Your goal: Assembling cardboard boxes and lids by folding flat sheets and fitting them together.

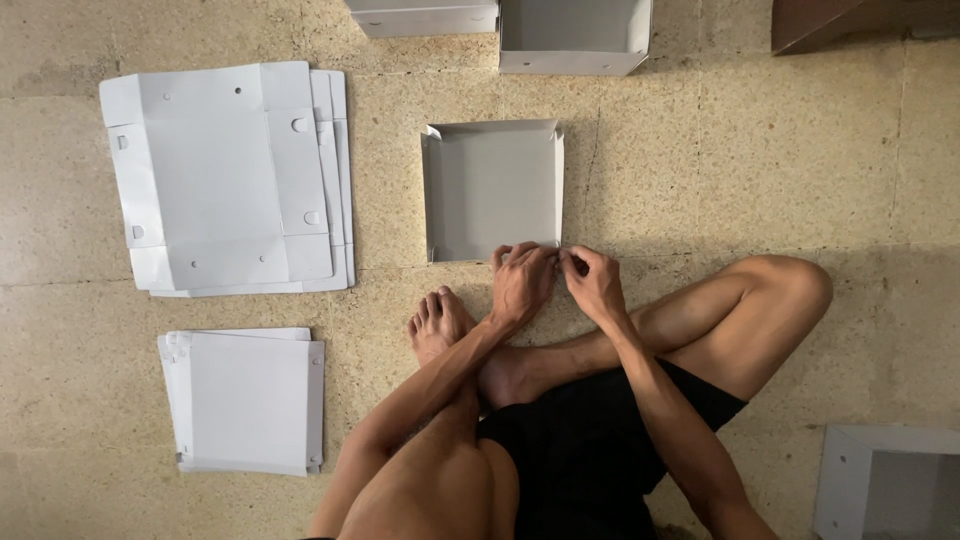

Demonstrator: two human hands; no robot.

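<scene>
A shallow white cardboard tray (pixel 492 185), partly folded with its walls up, lies on the speckled floor in front of my crossed legs. My left hand (pixel 522 282) and my right hand (pixel 592 282) meet at its near right corner, fingers pinched on the near wall edge. The corner itself is hidden under my fingers.
A stack of flat unfolded white box sheets (pixel 230 175) lies at the left, with a smaller stack of flat white sheets (pixel 245 400) below it. Finished white boxes (pixel 573 35) stand at the top, another white box (pixel 885 480) at the lower right, a brown carton (pixel 860 20) top right.
</scene>
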